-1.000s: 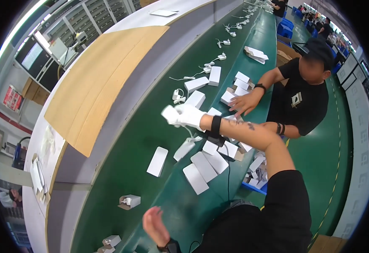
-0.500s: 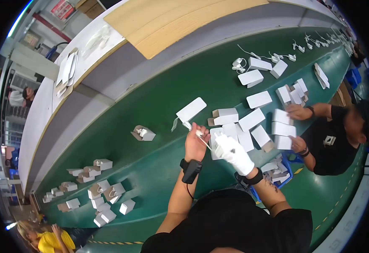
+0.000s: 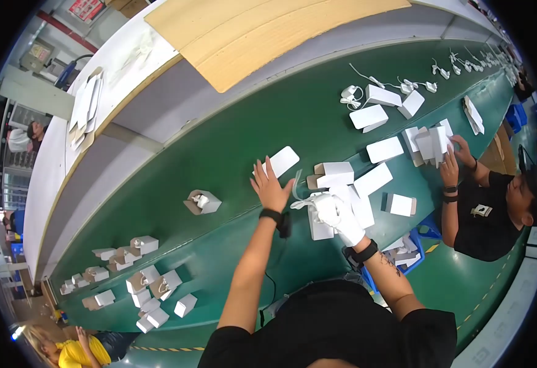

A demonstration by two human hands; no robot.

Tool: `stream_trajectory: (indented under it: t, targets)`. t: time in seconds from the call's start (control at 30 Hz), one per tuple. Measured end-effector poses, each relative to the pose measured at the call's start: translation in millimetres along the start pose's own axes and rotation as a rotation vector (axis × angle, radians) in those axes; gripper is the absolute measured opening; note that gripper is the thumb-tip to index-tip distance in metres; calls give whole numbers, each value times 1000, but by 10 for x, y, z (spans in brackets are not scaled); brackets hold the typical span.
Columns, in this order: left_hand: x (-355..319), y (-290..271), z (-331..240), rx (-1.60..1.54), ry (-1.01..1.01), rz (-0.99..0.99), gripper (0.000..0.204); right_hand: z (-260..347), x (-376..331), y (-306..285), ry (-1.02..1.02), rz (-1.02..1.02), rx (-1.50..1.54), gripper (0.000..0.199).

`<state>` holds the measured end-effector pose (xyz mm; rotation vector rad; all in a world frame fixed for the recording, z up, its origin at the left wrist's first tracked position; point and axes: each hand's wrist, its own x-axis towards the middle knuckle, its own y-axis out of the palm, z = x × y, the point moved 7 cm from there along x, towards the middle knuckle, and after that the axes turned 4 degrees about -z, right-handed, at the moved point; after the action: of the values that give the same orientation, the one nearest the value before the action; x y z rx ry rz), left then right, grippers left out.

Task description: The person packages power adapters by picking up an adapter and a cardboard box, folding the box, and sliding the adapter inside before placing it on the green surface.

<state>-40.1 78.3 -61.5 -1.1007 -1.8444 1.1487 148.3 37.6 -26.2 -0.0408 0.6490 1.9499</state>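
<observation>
My left hand [image 3: 272,189] is bare, its fingers spread. Its fingertips reach the near end of a small white box [image 3: 282,161] lying on the green workbench; whether they press on it I cannot tell. In a white glove, my right hand [image 3: 337,216] is closed round a bundled white cable [image 3: 303,202], whose looped end sticks out toward my left hand. What else the glove covers is hidden. Below and beside it lie several white boxes [image 3: 363,211], and an open-ended box [image 3: 333,174] with brown flaps stands just beyond.
An open box [image 3: 202,201] with a white item inside stands to the left. More filled boxes [image 3: 158,282] cluster at lower left. White corded adapters [image 3: 351,95] line the far right. A co-worker [image 3: 486,202] handles boxes at right, near a blue bin [image 3: 417,260]. A shelf with cardboard [image 3: 268,30] runs behind.
My left hand has let go of the cable and opened over the white box. The cable stays in my right hand. The co-worker's hands have moved farther back with the boxes.
</observation>
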Motion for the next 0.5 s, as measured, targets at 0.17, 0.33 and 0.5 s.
stream_trajectory:
  t: [0.17, 0.33, 0.5]
  targets:
    - [96, 40, 388, -437, -92, -40, 48, -72, -33, -293, -190, -67, -178, 51]
    - [-898, 35, 13, -1343, -559, 771, 42, 162, -78, -67, -165, -58, -115, 45]
    - [-1008, -34, -386, -1876, -1411, 402, 37, -226, -346, 212, 423, 213, 309, 25]
